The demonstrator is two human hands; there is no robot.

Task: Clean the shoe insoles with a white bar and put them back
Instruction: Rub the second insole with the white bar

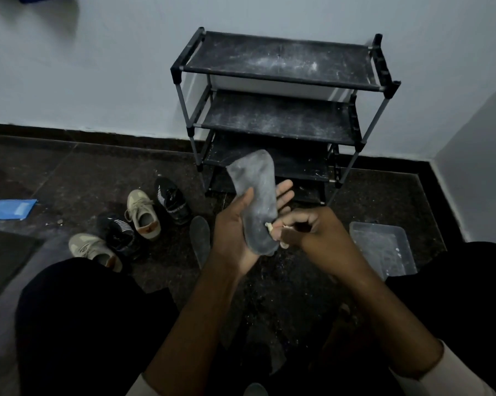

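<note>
A grey insole [257, 195] stands upright in my left hand [235, 232], thumb across its front and fingers spread behind it. My right hand [312, 232] pinches a small white bar [270, 227] against the insole's lower right edge. A second dark insole [200, 238] lies on the floor just left of my left wrist. Two beige shoes [142, 214] [94, 250] and two black striped shoes [172, 200] [118, 231] sit on the floor to the left.
A black three-tier shoe rack [281, 72], dusted white, stands against the wall ahead. A clear plastic tray [384, 250] lies on the floor at my right. A blue packet [8, 208] lies far left. My knees frame the lower view.
</note>
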